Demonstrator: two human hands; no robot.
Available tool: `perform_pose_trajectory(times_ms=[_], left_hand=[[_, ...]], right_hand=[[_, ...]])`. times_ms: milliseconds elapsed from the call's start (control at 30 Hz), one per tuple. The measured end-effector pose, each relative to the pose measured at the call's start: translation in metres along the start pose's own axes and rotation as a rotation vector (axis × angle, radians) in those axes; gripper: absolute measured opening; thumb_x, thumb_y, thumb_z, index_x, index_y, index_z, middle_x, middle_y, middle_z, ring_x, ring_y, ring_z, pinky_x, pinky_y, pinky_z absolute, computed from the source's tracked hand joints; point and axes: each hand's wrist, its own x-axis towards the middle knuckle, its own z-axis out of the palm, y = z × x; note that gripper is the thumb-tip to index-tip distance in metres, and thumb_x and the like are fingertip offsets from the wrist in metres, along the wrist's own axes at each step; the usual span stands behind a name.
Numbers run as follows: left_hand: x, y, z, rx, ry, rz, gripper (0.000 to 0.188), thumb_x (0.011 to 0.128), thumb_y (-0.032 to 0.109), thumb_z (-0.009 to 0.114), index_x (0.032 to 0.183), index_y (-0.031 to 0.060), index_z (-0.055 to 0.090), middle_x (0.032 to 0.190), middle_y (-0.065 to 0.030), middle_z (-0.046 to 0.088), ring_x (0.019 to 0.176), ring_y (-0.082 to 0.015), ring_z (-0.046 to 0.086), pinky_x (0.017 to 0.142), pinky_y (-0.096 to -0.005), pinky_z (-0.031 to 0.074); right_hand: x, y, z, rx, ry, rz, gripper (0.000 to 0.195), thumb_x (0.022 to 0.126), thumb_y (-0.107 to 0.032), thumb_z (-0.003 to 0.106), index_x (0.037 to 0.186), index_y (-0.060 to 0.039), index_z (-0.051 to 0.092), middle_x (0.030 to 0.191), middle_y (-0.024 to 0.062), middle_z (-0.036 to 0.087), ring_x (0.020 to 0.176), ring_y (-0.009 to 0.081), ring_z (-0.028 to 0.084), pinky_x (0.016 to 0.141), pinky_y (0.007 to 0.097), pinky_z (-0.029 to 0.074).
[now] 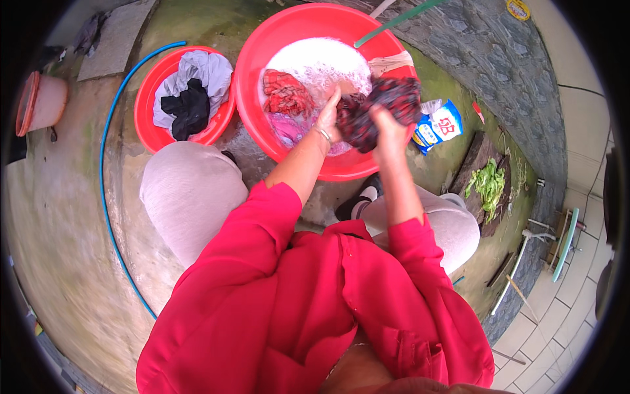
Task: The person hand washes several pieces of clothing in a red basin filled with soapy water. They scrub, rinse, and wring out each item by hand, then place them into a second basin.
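Over a large red plastic basin (325,170) of foamy water, both my hands are on a wet dark cloth with red patches (398,98). My right hand (389,125) grips its bunched middle, blurred by motion. My left hand (330,118) is at the cloth's left end, its fingers partly hidden, so its hold is unclear. A red checked cloth (285,92) and a pink cloth (285,129) lie in the suds at the basin's left. A beige cloth (391,63) hangs over the right rim, and a green stick or tube (398,22) leans into the basin.
A smaller red basin (142,120) at left holds a pale grey cloth (209,74) and a black cloth (189,108). A blue hose (102,162) curves along the floor. Right of the big basin are a blue-and-white detergent bag (440,128) and leafy greens (487,187) on a wooden board (470,165).
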Motion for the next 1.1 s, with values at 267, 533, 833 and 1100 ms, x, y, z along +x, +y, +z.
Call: perform_pose_trajectory(times_ms=[267, 533, 833, 1100], left_hand=[[0.026, -0.031, 0.011, 0.014, 0.173, 0.122, 0.034, 0.091, 0.034, 0.042, 0.096, 0.0079, 0.063, 0.094, -0.0086, 0.066, 0.086, -0.0227, 0.063, 0.082, -0.0408, 0.049], [0.037, -0.006, -0.025, 0.247, 0.318, 0.346, 0.028, 0.089, 0.028, 0.048, 0.095, 0.0042, 0.061, 0.092, -0.0115, 0.064, 0.082, -0.0247, 0.062, 0.079, -0.0377, 0.05], [0.035, -0.032, 0.023, 0.457, 0.578, 0.489, 0.02, 0.08, 0.017, 0.058, 0.085, -0.0015, 0.062, 0.08, -0.0089, 0.064, 0.066, -0.0183, 0.062, 0.063, -0.0338, 0.051], [0.044, -0.052, -0.015, 0.833, 0.778, 0.736, 0.024, 0.073, 0.017, 0.062, 0.088, -0.0021, 0.062, 0.087, -0.011, 0.063, 0.072, -0.0226, 0.061, 0.068, -0.033, 0.049]], right_hand=[[0.08, 0.033, -0.032, -0.895, 0.648, -0.064, 0.021, 0.07, -0.018, 0.06, 0.06, 0.0009, 0.06, 0.056, 0.0093, 0.061, 0.053, 0.0238, 0.062, 0.057, 0.0342, 0.047], [0.008, 0.093, 0.016, -0.227, 0.453, -0.165, 0.024, 0.073, -0.018, 0.072, 0.085, 0.0012, 0.064, 0.074, 0.0053, 0.061, 0.061, 0.0151, 0.057, 0.059, 0.032, 0.049], [0.047, 0.079, -0.051, 0.462, 0.273, 0.506, 0.034, 0.082, -0.032, 0.059, 0.101, -0.0038, 0.058, 0.088, 0.0091, 0.064, 0.077, 0.0242, 0.063, 0.074, 0.0395, 0.052], [0.058, 0.062, -0.028, -0.219, 0.456, 0.084, 0.018, 0.069, -0.008, 0.065, 0.085, -0.0012, 0.06, 0.077, 0.0053, 0.06, 0.064, 0.0165, 0.057, 0.06, 0.0318, 0.048]])
